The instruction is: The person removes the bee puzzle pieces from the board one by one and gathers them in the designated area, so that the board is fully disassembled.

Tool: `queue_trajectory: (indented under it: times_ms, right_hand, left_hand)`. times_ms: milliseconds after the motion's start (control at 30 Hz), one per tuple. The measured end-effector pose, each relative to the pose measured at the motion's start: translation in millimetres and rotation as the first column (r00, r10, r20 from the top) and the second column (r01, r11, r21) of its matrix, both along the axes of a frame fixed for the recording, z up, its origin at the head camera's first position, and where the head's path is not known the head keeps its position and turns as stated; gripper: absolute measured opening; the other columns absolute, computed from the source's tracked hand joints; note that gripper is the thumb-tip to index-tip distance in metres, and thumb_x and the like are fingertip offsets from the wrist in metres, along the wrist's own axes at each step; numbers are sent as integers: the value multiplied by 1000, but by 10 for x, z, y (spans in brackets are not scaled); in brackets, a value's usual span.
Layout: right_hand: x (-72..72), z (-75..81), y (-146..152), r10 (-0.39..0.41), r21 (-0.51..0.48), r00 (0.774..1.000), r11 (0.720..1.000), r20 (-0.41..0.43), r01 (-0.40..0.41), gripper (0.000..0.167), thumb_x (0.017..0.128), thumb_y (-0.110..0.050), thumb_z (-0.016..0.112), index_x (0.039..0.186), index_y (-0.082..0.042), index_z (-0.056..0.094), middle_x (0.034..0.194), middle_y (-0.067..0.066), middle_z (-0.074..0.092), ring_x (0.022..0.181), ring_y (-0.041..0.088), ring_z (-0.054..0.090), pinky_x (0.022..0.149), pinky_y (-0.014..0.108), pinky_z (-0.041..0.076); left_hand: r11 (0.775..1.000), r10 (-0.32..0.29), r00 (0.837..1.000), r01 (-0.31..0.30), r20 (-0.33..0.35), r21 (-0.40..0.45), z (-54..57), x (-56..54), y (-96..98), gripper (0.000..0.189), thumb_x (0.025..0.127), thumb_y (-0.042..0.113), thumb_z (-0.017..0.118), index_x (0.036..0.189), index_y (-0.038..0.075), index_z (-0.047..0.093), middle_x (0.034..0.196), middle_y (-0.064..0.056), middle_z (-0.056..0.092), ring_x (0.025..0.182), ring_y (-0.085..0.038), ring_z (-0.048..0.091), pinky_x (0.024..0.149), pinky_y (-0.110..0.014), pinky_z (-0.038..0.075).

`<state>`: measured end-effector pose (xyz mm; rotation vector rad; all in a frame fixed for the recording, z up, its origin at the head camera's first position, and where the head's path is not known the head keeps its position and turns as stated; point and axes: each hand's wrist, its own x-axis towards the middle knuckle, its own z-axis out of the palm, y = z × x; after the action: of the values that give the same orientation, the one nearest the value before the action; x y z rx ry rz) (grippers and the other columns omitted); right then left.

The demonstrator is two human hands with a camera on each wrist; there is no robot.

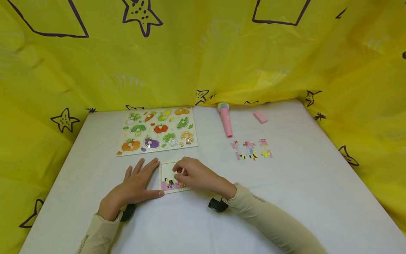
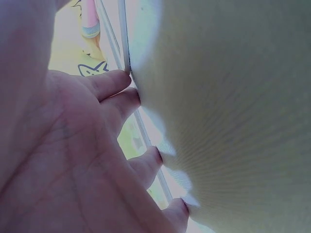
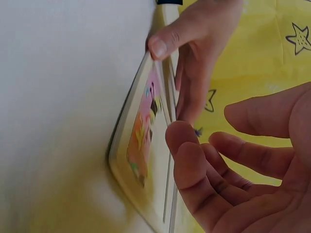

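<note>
A small framed jigsaw puzzle (image 1: 168, 171) lies on the white table in front of the person. Its lower strip holds a pink and orange picture, while the upper part of the tray is bare. At the left edge rests the left hand (image 1: 134, 185), fingers spread, with thumb and index finger touching the frame. Over the right side hovers the right hand (image 1: 198, 175), its fingers loosely bent and thumb apart. In the right wrist view, nothing shows between the fingers of that hand (image 3: 243, 170). Several loose puzzle pieces (image 1: 252, 154) lie in two rows to the right.
Behind the puzzle lies a vegetable peg board (image 1: 152, 132). A pink toy microphone (image 1: 226, 121) and a pink block (image 1: 260, 117) sit toward the back right. Yellow patterned cloth (image 1: 177, 63) borders the table (image 1: 285, 211) at the back and sides.
</note>
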<state>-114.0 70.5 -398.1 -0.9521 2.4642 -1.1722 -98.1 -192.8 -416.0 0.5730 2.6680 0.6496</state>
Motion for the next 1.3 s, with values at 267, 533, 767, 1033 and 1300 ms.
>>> queue_trajectory:
  times_ms: [267, 533, 767, 1033, 1300]
  right_hand:
    - [67, -35, -200, 53, 134, 997, 990, -62, -44, 22, 103, -9, 70, 122, 2, 72, 108, 7, 65, 87, 11, 57, 79, 20, 50]
    - [146, -49, -342, 66, 284, 986, 959, -153, -20, 18, 102, -16, 74, 113, -2, 72, 99, 4, 54, 71, 10, 52, 66, 18, 43]
    - [165, -83, -478, 75, 402, 971, 916, -226, 22, 14, 98, -16, 77, 98, -3, 71, 92, 6, 53, 63, 13, 50, 56, 21, 40]
    - [203, -73, -559, 35, 452, 972, 889, -232, 76, 29, 93, -18, 83, 110, 0, 69, 97, 9, 54, 66, 13, 52, 57, 22, 44]
    - [251, -84, -573, -1, 411, 961, 904, -275, 119, 31, 97, -11, 74, 120, 1, 57, 97, 9, 56, 68, 17, 54, 60, 25, 48]
  left_hand:
    - [1000, -3, 1000, 3, -10, 6, -11, -4, 1, 105, 87, 56, 85, 166, 7, 34, 174, -16, 29, 157, -56, 7, 117, -82, 1]
    - [1000, 1, 1000, 0, -13, 29, 1, -7, -5, 105, 87, 54, 86, 165, 6, 35, 173, -17, 30, 157, -57, 7, 116, -82, 0]
    - [999, -6, 1000, 7, -20, 41, -8, -1, -3, 103, 88, 51, 86, 165, 5, 35, 173, -18, 30, 157, -57, 8, 116, -82, 1]
    - [999, -13, 1000, 14, -26, 36, -6, 0, -12, 103, 88, 52, 85, 165, 4, 35, 172, -19, 30, 156, -57, 8, 115, -83, 2]
    - [999, -2, 1000, 2, -9, 35, 6, 0, 7, 106, 87, 54, 86, 165, 5, 35, 173, -19, 29, 157, -57, 6, 116, -82, -1]
